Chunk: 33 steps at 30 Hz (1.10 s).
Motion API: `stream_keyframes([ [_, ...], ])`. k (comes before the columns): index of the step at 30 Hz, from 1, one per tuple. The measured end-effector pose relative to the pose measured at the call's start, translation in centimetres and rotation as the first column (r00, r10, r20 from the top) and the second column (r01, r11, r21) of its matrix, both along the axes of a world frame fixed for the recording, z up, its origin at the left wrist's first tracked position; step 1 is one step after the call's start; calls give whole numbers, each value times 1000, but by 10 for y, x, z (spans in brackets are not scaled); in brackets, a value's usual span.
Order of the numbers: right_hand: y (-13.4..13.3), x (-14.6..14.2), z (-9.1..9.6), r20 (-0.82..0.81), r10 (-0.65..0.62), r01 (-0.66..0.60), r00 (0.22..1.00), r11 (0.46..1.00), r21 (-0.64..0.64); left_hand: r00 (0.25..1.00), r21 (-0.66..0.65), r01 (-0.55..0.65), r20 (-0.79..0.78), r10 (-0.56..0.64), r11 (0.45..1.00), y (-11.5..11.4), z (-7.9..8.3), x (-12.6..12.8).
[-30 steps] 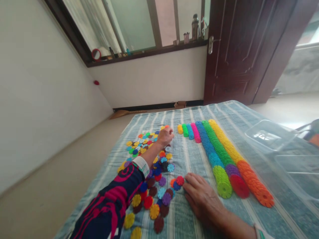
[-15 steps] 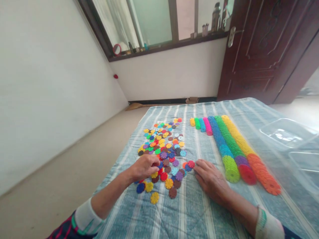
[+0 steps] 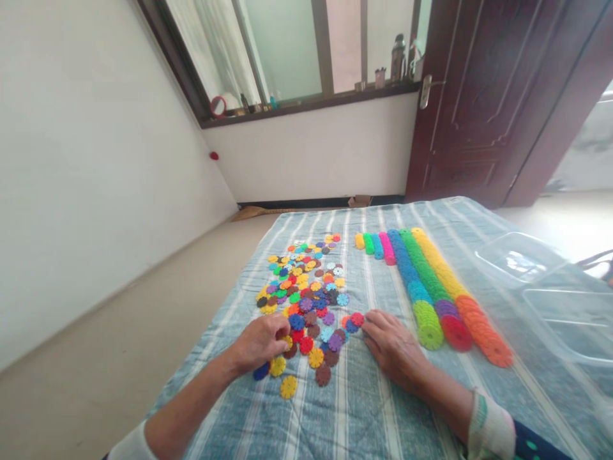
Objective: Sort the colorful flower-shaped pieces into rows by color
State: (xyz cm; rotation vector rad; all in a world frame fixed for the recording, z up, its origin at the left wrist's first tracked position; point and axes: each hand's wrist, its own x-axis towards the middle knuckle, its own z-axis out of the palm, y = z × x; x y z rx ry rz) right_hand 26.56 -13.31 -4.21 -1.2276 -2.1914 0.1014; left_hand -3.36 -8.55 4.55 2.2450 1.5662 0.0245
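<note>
Loose flower-shaped plastic discs (image 3: 306, 300) in many colours lie scattered on a blue striped cloth (image 3: 364, 409). My left hand (image 3: 261, 342) rests on the near edge of the pile, fingers curled over a yellow disc (image 3: 286, 342). My right hand (image 3: 393, 345) lies flat on the cloth, fingers stretched toward a red disc (image 3: 357, 319) and a blue disc beside it. To the right, stacked discs form long coloured rows (image 3: 431, 294): orange, yellow, green, blue, pink, red and purple.
Clear plastic lids or trays (image 3: 527, 262) lie on the cloth at the right. A dark wooden door (image 3: 483, 96) stands beyond, a window sill (image 3: 306, 105) with bottles and cups runs across the back wall. Bare floor lies left of the cloth.
My left hand has pulled back from the far end of the disc pile to its near edge. My right hand stays flat in the same place.
</note>
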Motion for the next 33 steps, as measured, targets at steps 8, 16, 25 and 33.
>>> stream_keyframes([
  [8, 4, -2, -4, -4, -4, 4, 1000, 1000, -12, 957, -270, -4, 278, 82, 963, 23, 22, 13],
  [16, 3, -6, 3, -17, -19, 18, 1000, 999, -37, 874, -15, -15, 485, 21, 1000, 96, 1, 94],
  [25, 7, -9, -1, -44, -26, 26, 999, 999, -21, 847, 115, -150, 527, 68, 982, 183, -36, 190],
  [33, 9, -10, -2, -34, -40, 40, 999, 999, -14, 890, 239, -192, 450, 67, 952, 220, -52, 214],
])
